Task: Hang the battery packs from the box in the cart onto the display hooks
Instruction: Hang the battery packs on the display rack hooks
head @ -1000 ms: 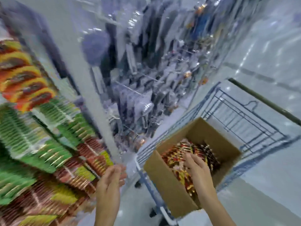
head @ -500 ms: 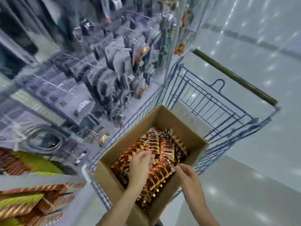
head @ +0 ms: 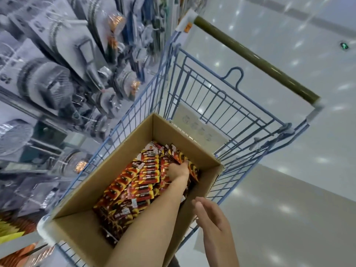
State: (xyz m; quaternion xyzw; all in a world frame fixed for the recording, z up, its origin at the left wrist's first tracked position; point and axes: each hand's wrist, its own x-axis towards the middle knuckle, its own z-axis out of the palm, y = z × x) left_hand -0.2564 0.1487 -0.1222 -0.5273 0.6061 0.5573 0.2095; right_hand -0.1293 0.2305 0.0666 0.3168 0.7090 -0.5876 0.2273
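An open cardboard box [head: 117, 164] sits in a blue wire cart [head: 210, 97]. Several red, yellow and black battery packs [head: 142, 182] fill the box. My left hand [head: 178, 169] reaches deep into the far right side of the box. Its fingers are sunk among the packs and curl round a bunch of them. Outside the box, my right hand [head: 209, 211] hovers at the near right wall with straight fingers, holding nothing. At the bottom left edge is a blurred strip of yellow and orange packs on the display [head: 13, 236].
The cart's olive handle bar [head: 250, 56] runs across the upper right. On the left, display hooks [head: 57, 78] carry grey blister-packed goods close against the cart's side. Glossy white floor [head: 289, 189] lies to the right of the cart.
The view has swung from the display down to the cart. My left hand has gone into the box and pushed to its far right side. My right hand has come out to the box's edge.
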